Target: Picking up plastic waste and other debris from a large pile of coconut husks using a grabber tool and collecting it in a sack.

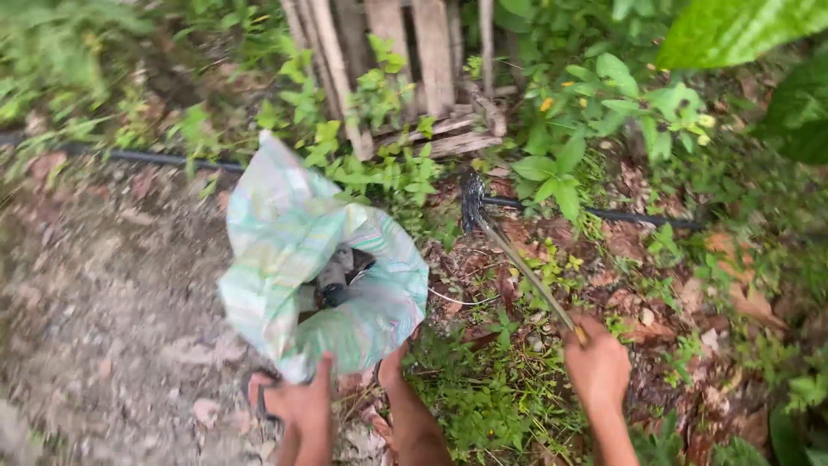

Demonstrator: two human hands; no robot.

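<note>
The left hand (302, 406) grips the near edge of a big sack (323, 267). The sack is pale green and white, and it sits on the dirt ground (95, 285). The fingers are closed tight on the rim, and that pull seems to keep the mouth of the sack wide open and facing up. Inside you can see some dark and grey bits, but they are too small to tell what they are. Next to that hand is a foot in a sandal (259, 397), and a bare leg (410, 414) stands close to the sack. The right hand (597, 362) is shut around the end of a long stick (517, 259). The stick slants away from the person and its dark, clumpy tip (472, 198) rests down in the dead leaves (638, 250). The tip lies just beside a thin black pipe (604, 213) that runs across the ground. The stick looks long so the person can reach the weeds without bending. Behind are old wood boards (414, 60) leaning among green plants (552, 164).
</note>
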